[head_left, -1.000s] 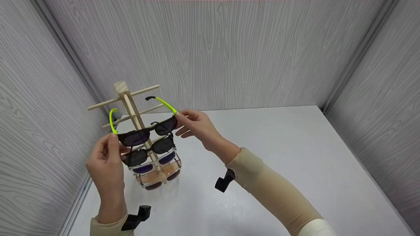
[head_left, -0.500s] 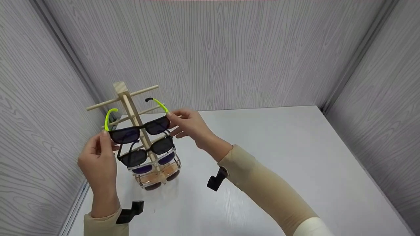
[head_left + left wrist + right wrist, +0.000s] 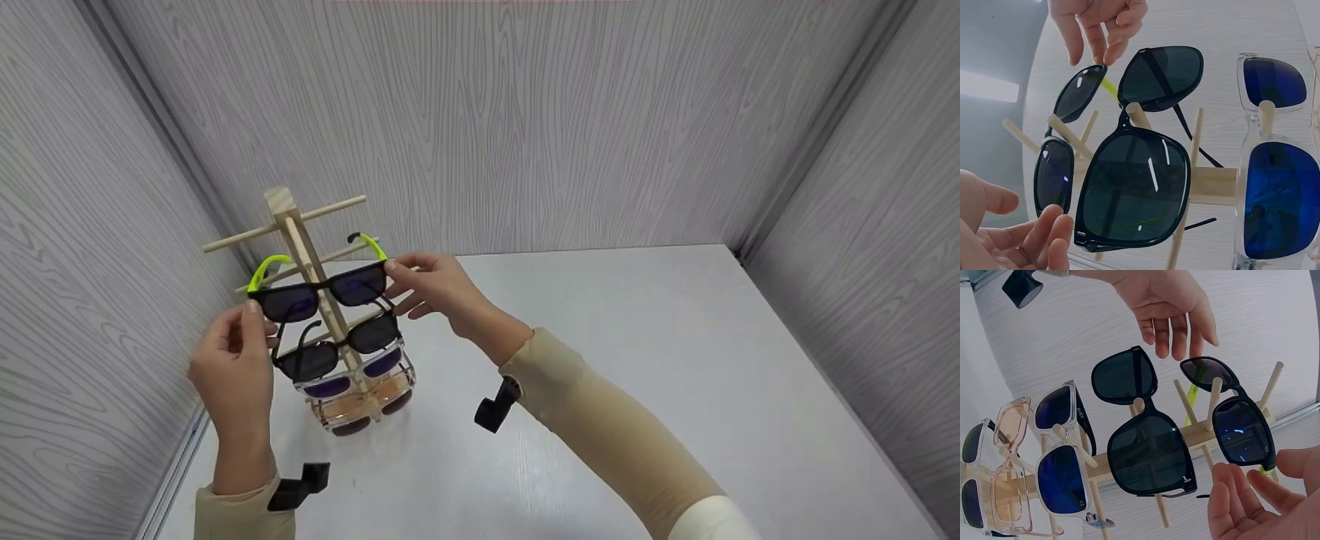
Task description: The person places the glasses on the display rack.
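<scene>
Black-framed sunglasses point(image 3: 321, 292) with neon-yellow temples lie across the second rod of a wooden eyewear stand point(image 3: 330, 319). My left hand point(image 3: 238, 367) is at their left corner; in the left wrist view its fingertips point(image 3: 1053, 212) meet the frame's edge while the thumb point(image 3: 1002, 198) stands apart. At the opposite hinge is my right hand point(image 3: 442, 292), its fingers point(image 3: 1258, 495) and thumb loosely about the temple's root. Directly below hang all-black sunglasses point(image 3: 341, 349). Lower still are clear-framed sunglasses with blue lenses point(image 3: 1062, 479) and a peach-tinted pair point(image 3: 1008, 486).
One more clear-framed pair with dark lenses point(image 3: 971, 503) hangs at the stand's bottom. The top rod point(image 3: 334, 207) juts out both ways above the hands. A white tabletop point(image 3: 600, 360) reaches right, with grey wood-grain walls point(image 3: 525, 127) behind and at the sides.
The yellow-templed sunglasses moved left and lower, then back against the stand, their temples slipping behind over the rod. Both hands went left with them; the left hand's grip has loosened at the corner.
</scene>
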